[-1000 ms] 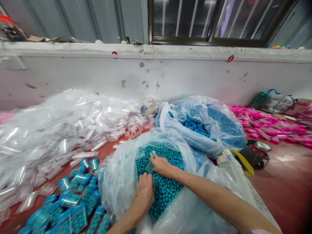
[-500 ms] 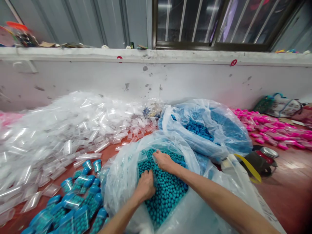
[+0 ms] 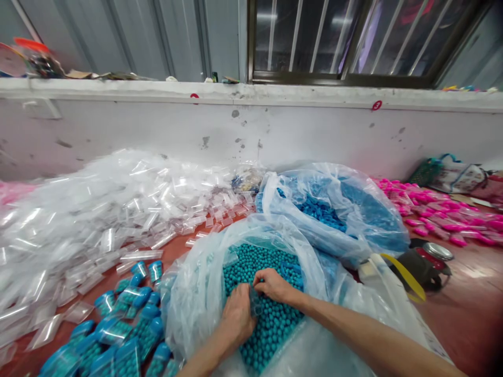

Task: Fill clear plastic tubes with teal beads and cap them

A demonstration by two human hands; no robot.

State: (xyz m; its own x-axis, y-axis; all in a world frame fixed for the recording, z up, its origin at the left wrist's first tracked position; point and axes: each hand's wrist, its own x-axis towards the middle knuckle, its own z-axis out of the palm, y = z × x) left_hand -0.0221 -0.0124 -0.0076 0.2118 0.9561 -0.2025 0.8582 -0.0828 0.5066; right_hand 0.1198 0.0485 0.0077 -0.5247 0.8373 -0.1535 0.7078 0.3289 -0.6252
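A clear plastic bag [image 3: 196, 283] with its mouth folded back is full of small round teal beads [image 3: 271, 324]. Over the beads, my left hand [image 3: 239, 314] is closed around a small clear plastic container [image 3: 257, 303], most of which the fingers cover. My right hand [image 3: 274, 285] meets it at its upper end, thumb and fingers pinched together. What sits in that pinch is too small to make out. To the left lie several clear containers filled with teal beads [image 3: 129, 358], closed with blue caps [image 3: 142, 297].
Empty clear containers [image 3: 118, 204] form a large heap at the left, against the wall. Behind the bead bag stands another bag [image 3: 365, 209] holding blue pieces [image 3: 322, 212]. Pink-capped containers [image 3: 444, 209] lie at the right, near a dark object with a yellow strap [image 3: 404, 275].
My right hand has come down and closer to my left hand, from the far beads to the container. My left hand has turned slightly and moved a little right.
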